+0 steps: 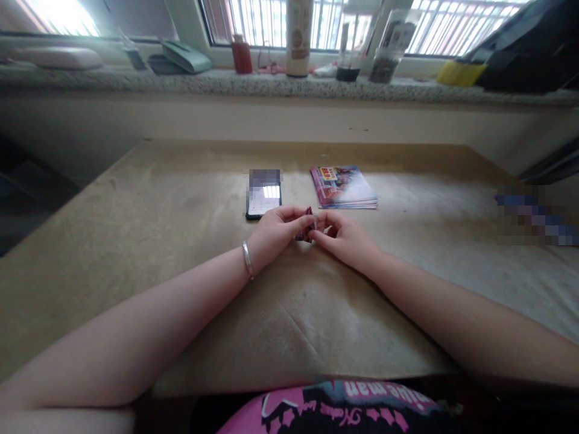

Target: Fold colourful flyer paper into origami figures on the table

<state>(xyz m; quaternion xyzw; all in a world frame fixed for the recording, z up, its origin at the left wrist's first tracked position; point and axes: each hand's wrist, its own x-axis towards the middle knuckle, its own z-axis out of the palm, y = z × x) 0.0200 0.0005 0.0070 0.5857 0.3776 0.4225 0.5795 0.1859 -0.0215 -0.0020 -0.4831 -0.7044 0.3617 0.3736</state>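
Both my hands meet over the middle of the brown paper-covered table (136,241). My left hand (275,232), with a silver bracelet on its wrist, pinches a small folded piece of dark red printed paper (307,226). My right hand (341,236) grips the same piece from the other side, fingers curled tight. Most of the folded paper is hidden between the fingers. Just beyond my hands lie a phone (263,194) with a lit screen and a stack of colourful printed leaflets (344,187).
A stone windowsill (181,81) runs along the back with a red cup (242,57), a tall bottle (298,36), jars and a green case (185,57). A blurred object (536,216) lies at the table's right edge. Dark bags sit at the far right.
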